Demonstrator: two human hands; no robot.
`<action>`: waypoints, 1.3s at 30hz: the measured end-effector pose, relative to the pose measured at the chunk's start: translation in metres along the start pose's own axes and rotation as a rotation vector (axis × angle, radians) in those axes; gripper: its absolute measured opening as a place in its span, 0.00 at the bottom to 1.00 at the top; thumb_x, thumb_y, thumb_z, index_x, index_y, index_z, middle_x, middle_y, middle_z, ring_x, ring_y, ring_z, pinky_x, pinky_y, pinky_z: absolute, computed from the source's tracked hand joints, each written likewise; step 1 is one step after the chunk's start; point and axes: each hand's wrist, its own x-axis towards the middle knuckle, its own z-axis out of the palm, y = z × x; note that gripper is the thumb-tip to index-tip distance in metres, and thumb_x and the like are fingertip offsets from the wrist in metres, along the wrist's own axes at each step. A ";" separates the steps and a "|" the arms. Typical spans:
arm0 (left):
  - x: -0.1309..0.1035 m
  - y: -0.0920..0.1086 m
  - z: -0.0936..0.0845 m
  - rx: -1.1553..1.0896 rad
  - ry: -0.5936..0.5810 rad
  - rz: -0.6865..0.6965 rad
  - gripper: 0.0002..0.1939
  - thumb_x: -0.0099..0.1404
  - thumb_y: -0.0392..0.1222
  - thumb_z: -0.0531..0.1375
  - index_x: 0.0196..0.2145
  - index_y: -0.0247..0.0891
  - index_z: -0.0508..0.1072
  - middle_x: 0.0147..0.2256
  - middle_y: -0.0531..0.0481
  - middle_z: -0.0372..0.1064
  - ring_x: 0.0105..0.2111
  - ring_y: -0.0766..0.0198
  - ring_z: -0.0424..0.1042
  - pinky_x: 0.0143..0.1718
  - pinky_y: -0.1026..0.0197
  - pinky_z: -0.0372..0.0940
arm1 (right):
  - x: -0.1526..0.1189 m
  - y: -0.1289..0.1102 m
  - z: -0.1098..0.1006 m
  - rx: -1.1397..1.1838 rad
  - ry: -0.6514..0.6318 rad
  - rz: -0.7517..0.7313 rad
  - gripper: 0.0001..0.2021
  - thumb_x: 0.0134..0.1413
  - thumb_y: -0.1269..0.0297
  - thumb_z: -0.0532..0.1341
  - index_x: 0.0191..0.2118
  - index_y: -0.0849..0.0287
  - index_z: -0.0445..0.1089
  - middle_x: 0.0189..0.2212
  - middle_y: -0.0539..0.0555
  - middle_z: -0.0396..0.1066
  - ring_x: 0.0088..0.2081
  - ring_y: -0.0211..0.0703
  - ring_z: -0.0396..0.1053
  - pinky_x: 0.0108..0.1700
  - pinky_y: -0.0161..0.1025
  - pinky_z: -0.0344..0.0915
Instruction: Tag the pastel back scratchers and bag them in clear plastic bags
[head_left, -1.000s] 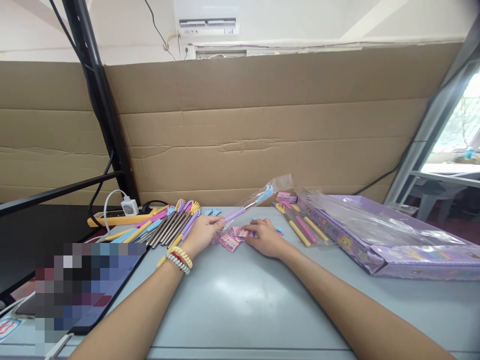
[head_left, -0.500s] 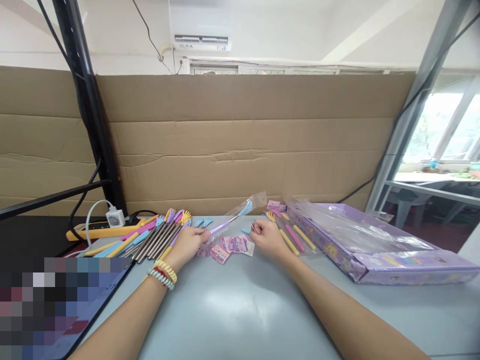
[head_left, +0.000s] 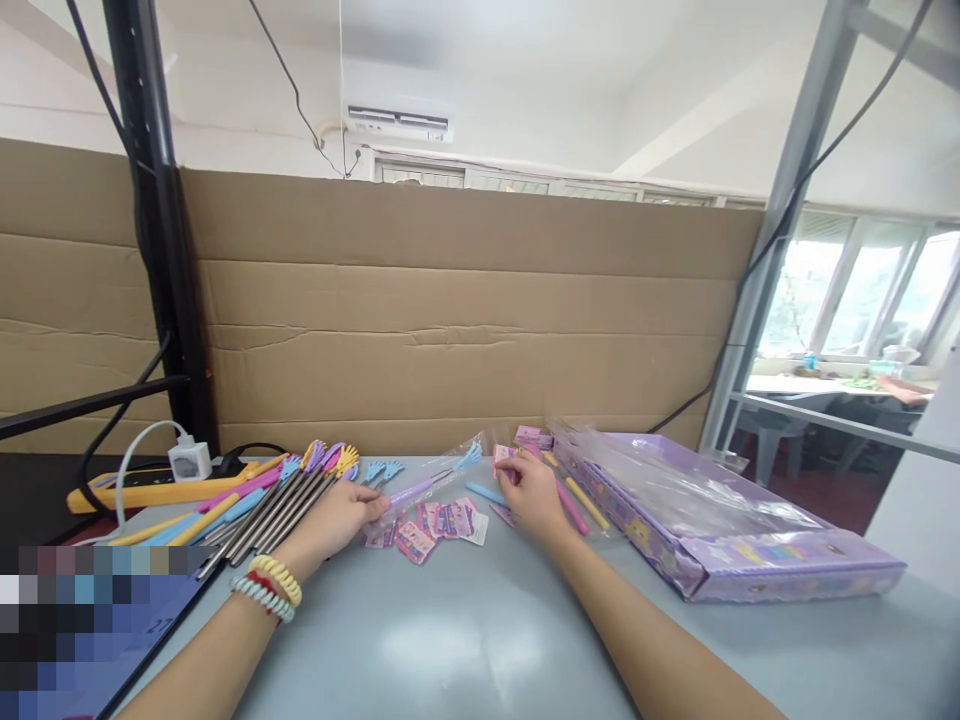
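Observation:
My left hand (head_left: 346,516) is closed on the purple handle of a back scratcher (head_left: 412,491) with a blue hand-shaped head, which lies inside a clear plastic bag (head_left: 454,460). In the fingers of my right hand (head_left: 529,492) is a small pink printed card (head_left: 502,458), close to the bag's far end. Several pink and purple cards (head_left: 415,541) lie spread on the table between my hands. A blue handle (head_left: 486,493) sticks out to the left of my right hand. Left of my left hand is a pile of back scratchers (head_left: 274,515) with metal shafts and coloured heads.
Yellow and pink back scratchers (head_left: 587,503) lie beyond my right hand, beside a purple box (head_left: 795,560) with clear plastic bags (head_left: 675,490) on it. A screen (head_left: 169,625) takes up the left front, near a yellow power strip (head_left: 124,497). Cardboard (head_left: 465,320) stands behind.
My right hand has opened out from a fist and now shows a pink card between its fingers. The bagged back scratcher sits lower. The whole view has shifted.

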 end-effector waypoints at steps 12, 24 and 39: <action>-0.005 0.007 -0.001 0.043 -0.209 0.095 0.24 0.48 0.58 0.59 0.25 0.30 0.75 0.17 0.55 0.55 0.20 0.71 0.48 0.23 0.66 0.44 | 0.004 0.015 -0.001 -0.020 0.165 0.249 0.07 0.39 0.67 0.54 0.30 0.58 0.62 0.18 0.48 0.64 0.22 0.40 0.63 0.27 0.34 0.55; -0.002 -0.002 -0.001 0.111 -0.126 0.056 0.29 0.48 0.63 0.56 0.27 0.30 0.74 0.14 0.58 0.47 0.17 0.71 0.44 0.21 0.65 0.40 | -0.002 0.008 0.003 -0.001 0.182 -0.010 0.09 0.37 0.69 0.52 0.16 0.57 0.48 0.13 0.44 0.50 0.18 0.32 0.49 0.23 0.31 0.47; -0.002 0.001 0.000 0.084 -0.215 0.081 0.25 0.50 0.58 0.57 0.27 0.29 0.74 0.17 0.54 0.55 0.19 0.71 0.49 0.22 0.66 0.45 | 0.003 0.016 0.005 -0.037 0.154 -0.033 0.08 0.35 0.71 0.51 0.16 0.57 0.48 0.21 0.49 0.59 0.26 0.37 0.56 0.29 0.33 0.52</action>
